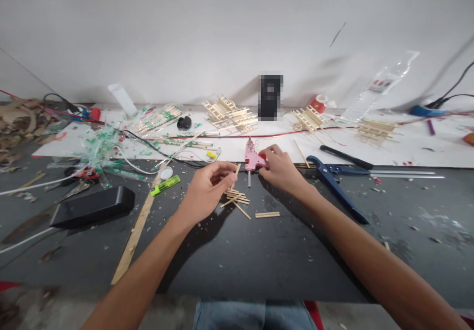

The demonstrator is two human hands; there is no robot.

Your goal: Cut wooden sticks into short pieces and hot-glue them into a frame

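Note:
Between the thumb and fingers of my left hand (211, 188) a short wooden stick (238, 170) is pinched, pointing up. Below that hand, a loose pile of cut sticks (239, 199) lies on the dark table. My right hand (279, 168) has its fingers wrapped round the handle of a pink glue gun (252, 156), whose nozzle points away toward the wall. A clear glue stick (249, 179) pokes out of the gun's rear. Two short sticks (267, 215) lie side by side nearer me.
Small stick-built frames (229, 114) stand on the white board (177, 161), with another frame (310, 121) farther right. Blue-handled cutters (335, 187) and a black pen-like tool (346, 157) lie right. A yellow highlighter (165, 185) and black box (94, 206) are left.

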